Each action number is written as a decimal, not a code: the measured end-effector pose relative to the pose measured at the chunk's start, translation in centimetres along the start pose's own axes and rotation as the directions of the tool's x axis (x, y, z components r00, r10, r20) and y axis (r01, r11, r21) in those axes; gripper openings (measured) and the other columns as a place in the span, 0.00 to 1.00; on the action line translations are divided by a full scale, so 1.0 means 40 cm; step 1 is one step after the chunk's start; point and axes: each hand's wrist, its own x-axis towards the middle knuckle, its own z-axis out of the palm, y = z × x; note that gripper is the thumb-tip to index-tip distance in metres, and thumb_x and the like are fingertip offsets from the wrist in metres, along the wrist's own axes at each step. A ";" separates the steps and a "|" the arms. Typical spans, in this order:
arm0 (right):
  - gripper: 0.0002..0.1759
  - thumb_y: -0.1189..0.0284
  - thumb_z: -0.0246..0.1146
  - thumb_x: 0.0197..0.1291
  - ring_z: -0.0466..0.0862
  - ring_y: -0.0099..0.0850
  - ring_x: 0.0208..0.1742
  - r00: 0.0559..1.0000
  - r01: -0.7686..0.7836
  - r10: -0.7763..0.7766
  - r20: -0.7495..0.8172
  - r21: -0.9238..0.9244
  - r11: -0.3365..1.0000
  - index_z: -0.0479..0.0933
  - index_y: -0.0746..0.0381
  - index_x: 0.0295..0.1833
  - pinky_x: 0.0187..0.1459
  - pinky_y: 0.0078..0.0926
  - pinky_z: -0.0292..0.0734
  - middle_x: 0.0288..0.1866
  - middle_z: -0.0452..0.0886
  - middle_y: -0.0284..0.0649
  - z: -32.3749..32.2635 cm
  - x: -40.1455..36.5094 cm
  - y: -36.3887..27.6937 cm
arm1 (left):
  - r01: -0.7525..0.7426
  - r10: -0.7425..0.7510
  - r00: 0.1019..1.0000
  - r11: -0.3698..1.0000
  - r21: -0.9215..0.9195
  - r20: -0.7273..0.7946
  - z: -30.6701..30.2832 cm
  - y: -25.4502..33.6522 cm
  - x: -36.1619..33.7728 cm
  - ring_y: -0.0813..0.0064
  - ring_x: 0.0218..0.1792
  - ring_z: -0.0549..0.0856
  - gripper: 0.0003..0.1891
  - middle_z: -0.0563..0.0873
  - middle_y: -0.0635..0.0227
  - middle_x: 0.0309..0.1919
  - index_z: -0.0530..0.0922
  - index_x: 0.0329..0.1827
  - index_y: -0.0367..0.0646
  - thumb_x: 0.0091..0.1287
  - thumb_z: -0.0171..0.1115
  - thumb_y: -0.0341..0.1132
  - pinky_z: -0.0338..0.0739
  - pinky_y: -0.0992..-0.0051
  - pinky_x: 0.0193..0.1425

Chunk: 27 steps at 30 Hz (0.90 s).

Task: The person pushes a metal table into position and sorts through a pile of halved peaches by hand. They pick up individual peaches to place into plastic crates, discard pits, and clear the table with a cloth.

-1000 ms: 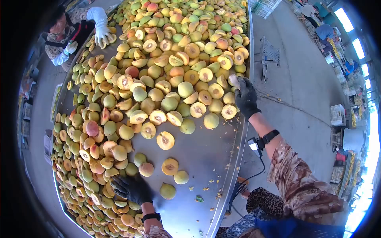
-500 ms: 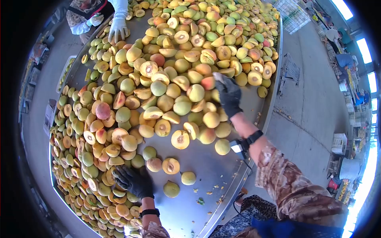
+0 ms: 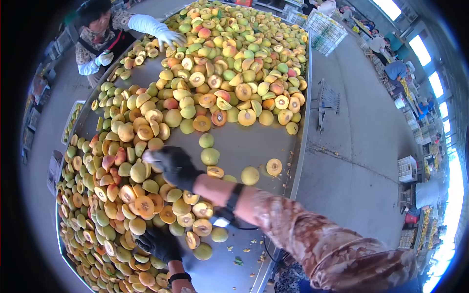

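Along the left edge of the metal table (image 3: 266,144) and across its far end lie heaps of halved fruit (image 3: 197,79), some with cut faces up. The dark-gloved right hand (image 3: 172,166) reaches across to the heap on the left; whether its fingers grip anything cannot be told. Toward the near edge, the left hand (image 3: 157,242), also dark-gloved, lies among the fruit, its grip unclear too. One loose half (image 3: 274,167) sits near the right edge, cut face up. Beyond the far left corner, a person (image 3: 108,43) extends a white-gloved hand (image 3: 169,38) over the fruit.
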 end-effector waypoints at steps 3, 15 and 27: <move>0.14 0.73 0.66 0.62 0.85 0.49 0.44 0.999 0.000 0.008 0.031 -0.255 0.967 0.84 0.57 0.54 0.48 0.47 0.80 0.43 0.86 0.46 -0.317 -0.175 0.037 | -0.008 0.009 1.000 0.998 -0.064 0.009 -0.045 0.006 0.000 0.40 0.81 0.60 0.36 0.69 0.44 0.75 0.63 0.75 0.36 0.70 0.60 0.49 0.46 0.41 0.85; 0.13 0.67 0.66 0.57 0.81 0.44 0.48 0.938 0.146 0.180 0.297 -0.807 0.572 0.81 0.56 0.48 0.53 0.47 0.74 0.42 0.82 0.41 -0.758 -0.480 0.253 | 0.022 -0.024 0.999 0.998 -0.054 -0.049 0.004 -0.005 -0.005 0.50 0.82 0.59 0.33 0.70 0.52 0.76 0.62 0.77 0.38 0.72 0.57 0.42 0.45 0.44 0.86; 0.15 0.66 0.68 0.56 0.81 0.45 0.45 0.962 0.017 0.152 0.228 -0.602 0.798 0.79 0.58 0.48 0.52 0.48 0.74 0.39 0.81 0.42 -0.790 -0.466 0.252 | 0.134 -0.334 0.937 0.087 -0.987 0.098 -0.093 0.487 -0.102 0.56 0.76 0.72 0.29 0.72 0.51 0.76 0.67 0.77 0.36 0.74 0.63 0.32 0.73 0.62 0.76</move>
